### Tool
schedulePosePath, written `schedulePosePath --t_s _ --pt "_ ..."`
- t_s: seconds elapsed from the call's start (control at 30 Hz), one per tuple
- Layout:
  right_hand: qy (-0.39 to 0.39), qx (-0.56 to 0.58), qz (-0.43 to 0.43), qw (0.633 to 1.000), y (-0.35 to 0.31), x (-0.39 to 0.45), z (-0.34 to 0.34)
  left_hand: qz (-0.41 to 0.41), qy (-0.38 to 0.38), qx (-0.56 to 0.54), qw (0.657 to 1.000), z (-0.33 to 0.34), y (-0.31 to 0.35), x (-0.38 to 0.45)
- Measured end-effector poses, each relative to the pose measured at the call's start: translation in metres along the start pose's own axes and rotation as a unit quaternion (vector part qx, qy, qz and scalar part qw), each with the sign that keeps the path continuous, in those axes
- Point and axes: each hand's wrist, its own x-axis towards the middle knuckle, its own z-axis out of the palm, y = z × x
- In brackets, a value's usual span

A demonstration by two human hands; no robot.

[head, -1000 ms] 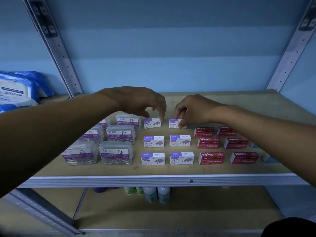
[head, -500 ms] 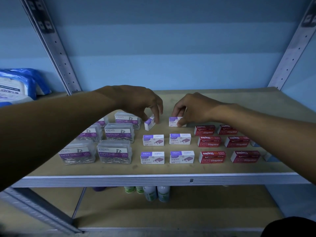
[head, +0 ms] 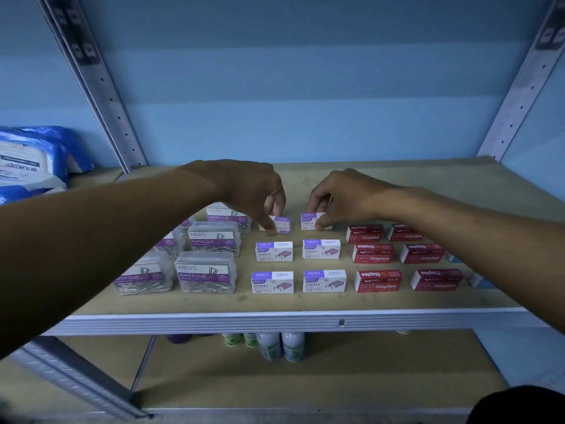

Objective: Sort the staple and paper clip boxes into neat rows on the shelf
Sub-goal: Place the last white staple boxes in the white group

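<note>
The left hand (head: 253, 191) pinched a purple-and-white staple box (head: 281, 224) between thumb and fingertips, at the back of the shelf (head: 397, 185). The right hand (head: 342, 197) pinched its neighbour (head: 308, 221) likewise, just beyond the left fingertips. A careless nudge could have skewed either box or knocked the paper clip boxes (head: 214, 240) beside the left thumb, since the rows sat close. Compared with half a second earlier, the left box had been turned from its tilted, end-on pose to lie nearly flat with its label showing; the right box had barely moved.
</note>
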Motion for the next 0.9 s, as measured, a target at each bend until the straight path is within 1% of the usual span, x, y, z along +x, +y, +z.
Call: schedulePosePath --t_s 0.13,0.5,0.63,0.7,0.77,0.83,0.9 --pt "-0.004 0.003 0.006 1.0 0.0 -0.002 -0.001 -0.023 0.001 -0.014 1.0 0.0 0.006 -0.005" --pt "-0.018 0.01 0.009 1.0 -0.005 -0.005 0.002 -0.042 -0.003 -0.025 0.999 0.001 0.014 -0.011" --pt "-0.021 0.03 0.01 0.999 -0.006 -0.01 -0.008 -0.049 0.012 -0.037 0.998 -0.002 0.012 -0.016" --pt "-0.002 0.035 0.007 0.999 -0.008 -0.016 -0.02 -0.042 0.05 -0.037 0.997 -0.011 0.011 -0.026" --pt "0.029 0.048 0.003 0.998 -0.012 -0.025 -0.034 -0.037 0.104 -0.058 0.992 -0.021 0.016 -0.037" --pt "0.068 0.083 0.002 0.994 -0.015 -0.04 -0.044 -0.045 0.173 -0.106 0.978 -0.028 0.027 -0.048" --pt "0.105 0.116 0.0 0.988 -0.017 -0.059 -0.049 -0.049 0.253 -0.147 0.955 -0.03 0.046 -0.057"
